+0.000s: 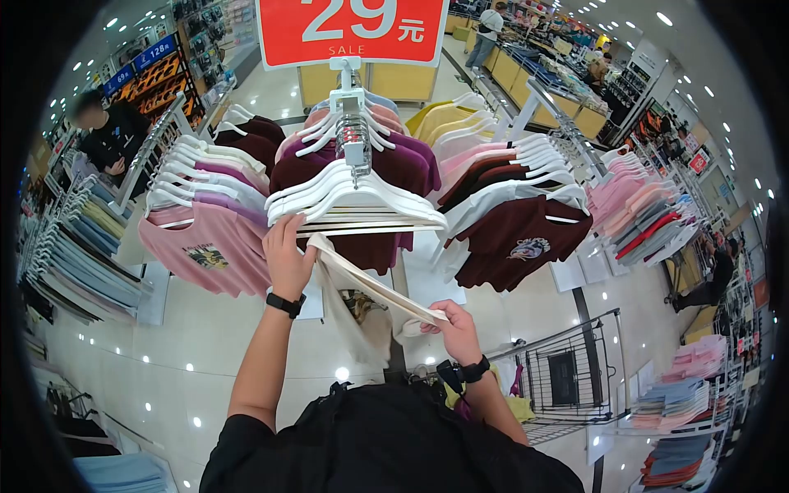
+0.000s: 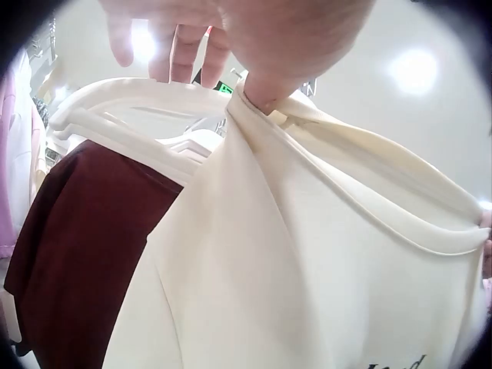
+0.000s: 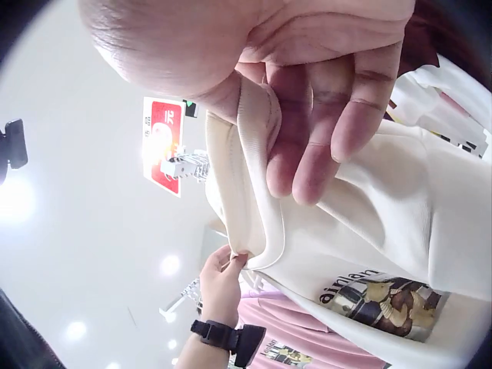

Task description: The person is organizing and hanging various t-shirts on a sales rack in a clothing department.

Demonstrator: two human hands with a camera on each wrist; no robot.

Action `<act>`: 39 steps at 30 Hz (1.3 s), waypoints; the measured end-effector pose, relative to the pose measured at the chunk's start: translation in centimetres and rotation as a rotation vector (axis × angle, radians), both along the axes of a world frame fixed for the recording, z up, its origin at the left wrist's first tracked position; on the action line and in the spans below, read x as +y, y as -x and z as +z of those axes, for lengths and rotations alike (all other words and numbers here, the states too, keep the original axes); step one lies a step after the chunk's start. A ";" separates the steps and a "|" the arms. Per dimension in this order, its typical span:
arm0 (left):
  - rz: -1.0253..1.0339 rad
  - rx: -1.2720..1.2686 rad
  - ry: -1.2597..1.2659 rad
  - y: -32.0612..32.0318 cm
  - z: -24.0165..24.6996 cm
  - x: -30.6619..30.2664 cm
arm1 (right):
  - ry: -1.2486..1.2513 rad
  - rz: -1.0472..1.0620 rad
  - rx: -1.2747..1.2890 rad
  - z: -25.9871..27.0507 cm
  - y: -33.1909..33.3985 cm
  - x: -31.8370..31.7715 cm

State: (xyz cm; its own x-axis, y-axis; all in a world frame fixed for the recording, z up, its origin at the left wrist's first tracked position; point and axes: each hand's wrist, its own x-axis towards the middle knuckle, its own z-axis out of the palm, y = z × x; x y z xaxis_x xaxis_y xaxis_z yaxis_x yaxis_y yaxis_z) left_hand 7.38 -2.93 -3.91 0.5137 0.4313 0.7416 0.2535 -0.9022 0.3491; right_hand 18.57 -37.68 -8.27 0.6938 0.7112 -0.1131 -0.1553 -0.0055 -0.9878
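A cream sweatshirt (image 1: 362, 324) with a printed picture on its chest is stretched by its neckband between both hands. My left hand (image 1: 286, 251) has its thumb hooked into the neckband, with the fingers reaching up against the white hangers (image 1: 370, 218) at the rack's front. In the left wrist view the fingers of that hand (image 2: 231, 31) lie over a white hanger (image 2: 146, 92). Lower and nearer the body, my right hand (image 1: 457, 333) pinches the other end of the neckband (image 3: 257, 154) between thumb and fingers. Much of the sweatshirt hangs below the neckband.
Pink shirts (image 1: 205, 246) hang on the left and maroon shirts (image 1: 518, 246) on the right. A red sale sign (image 1: 353, 33) stands over the rack. A wire shopping cart (image 1: 567, 374) is at my right side. Another person (image 1: 111, 135) stands at the left.
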 end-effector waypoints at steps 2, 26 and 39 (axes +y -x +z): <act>0.000 0.003 0.031 -0.7 -0.4 0.5 | -0.002 0.010 0.016 0.0 0.2 0.1; -0.495 -0.112 0.060 3.8 1.0 -4.2 | -0.209 -0.407 0.413 -3.3 -3.8 -2.8; -0.575 0.110 0.136 7.3 -2.4 -6.6 | -0.126 -0.362 0.287 -6.7 -6.7 -6.2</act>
